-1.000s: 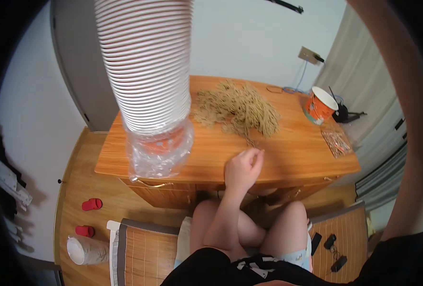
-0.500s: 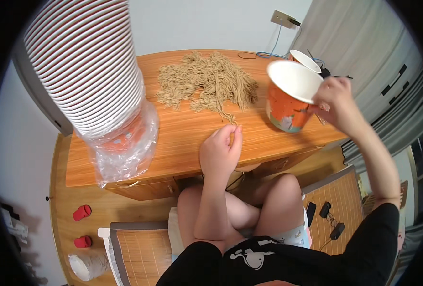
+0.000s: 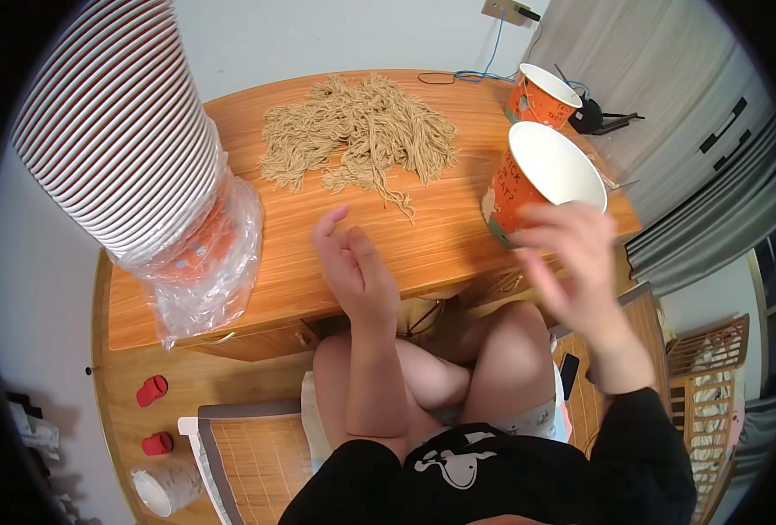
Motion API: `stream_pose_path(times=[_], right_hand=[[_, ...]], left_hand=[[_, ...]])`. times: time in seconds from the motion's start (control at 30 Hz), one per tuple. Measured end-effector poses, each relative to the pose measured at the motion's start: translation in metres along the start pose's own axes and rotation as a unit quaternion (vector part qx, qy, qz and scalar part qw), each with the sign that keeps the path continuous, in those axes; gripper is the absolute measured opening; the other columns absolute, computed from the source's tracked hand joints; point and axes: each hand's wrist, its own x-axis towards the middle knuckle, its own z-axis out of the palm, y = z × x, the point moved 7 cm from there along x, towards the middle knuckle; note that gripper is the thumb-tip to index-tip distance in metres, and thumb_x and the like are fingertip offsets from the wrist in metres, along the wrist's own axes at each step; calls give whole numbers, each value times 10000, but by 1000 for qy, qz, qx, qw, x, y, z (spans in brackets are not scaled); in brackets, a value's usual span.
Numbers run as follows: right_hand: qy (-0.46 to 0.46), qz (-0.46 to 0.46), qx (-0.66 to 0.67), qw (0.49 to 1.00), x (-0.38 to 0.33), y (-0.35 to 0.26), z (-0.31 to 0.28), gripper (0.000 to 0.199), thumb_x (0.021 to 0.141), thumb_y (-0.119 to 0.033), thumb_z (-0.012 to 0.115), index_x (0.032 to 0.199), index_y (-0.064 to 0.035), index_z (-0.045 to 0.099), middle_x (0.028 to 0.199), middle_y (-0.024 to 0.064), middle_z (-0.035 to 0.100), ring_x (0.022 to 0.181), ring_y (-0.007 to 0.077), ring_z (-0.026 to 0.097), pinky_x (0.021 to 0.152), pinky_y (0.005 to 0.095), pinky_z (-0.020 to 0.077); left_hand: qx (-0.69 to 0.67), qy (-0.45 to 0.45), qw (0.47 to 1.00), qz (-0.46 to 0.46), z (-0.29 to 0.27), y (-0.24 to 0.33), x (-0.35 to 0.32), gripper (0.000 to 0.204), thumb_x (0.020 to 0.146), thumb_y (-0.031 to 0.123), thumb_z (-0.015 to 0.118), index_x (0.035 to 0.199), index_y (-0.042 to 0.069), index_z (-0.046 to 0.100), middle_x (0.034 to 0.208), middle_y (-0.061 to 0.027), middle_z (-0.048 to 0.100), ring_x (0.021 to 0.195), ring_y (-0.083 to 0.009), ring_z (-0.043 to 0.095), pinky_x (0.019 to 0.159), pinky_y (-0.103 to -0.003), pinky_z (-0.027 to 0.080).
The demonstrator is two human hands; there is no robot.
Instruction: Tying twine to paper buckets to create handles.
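A large orange paper bucket [image 3: 512, 194] with a white inside stands at the right of the table, tilted a little in this view. Just in front of its near side is my right hand [image 3: 572, 262], slightly blurred, with the fingers apart and nothing seen in them. My left hand [image 3: 357, 271] hovers over the table's front edge, fingers loosely spread and holding nothing. Beyond it lies a heap of tan yarn strands [image 3: 361, 136], one loose tuft trailing toward me. A second orange paper bucket [image 3: 538, 103] stands behind the first one.
A tall nested stack of paper buckets [image 3: 112, 131], its lower end in clear plastic wrap [image 3: 204, 293], leans at the left of the wooden table [image 3: 300, 254]. Blue cable [image 3: 493, 61] and a black device [image 3: 587, 115] are at the back right.
My right hand has let go of the orange bucket, which now stands on the table, and moved toward me. My left hand has drawn back from the yarn tuft and opened.
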Motion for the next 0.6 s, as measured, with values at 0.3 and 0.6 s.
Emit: stream_pose_path(times=[0.3,0.6], right_hand=[[-58,178,35,982,26,14,161,101,854,-172,688,870,-73,700,909,79,660,950,284,604,825,423,452],[-33,169,-4,985,16,19,173,70,851,-141,696,871,-77,676,877,72,642,901,288,600,787,416,454]], left_hand=[[18,-7,1000,-5,8,-4,0,222,1064,122,427,1270,64,481,737,66,400,622,-12,330,550,-199,243],[63,-12,998,0,11,-5,-2,221,1054,115,459,1263,49,485,738,64,415,632,-17,333,562,-200,237]])
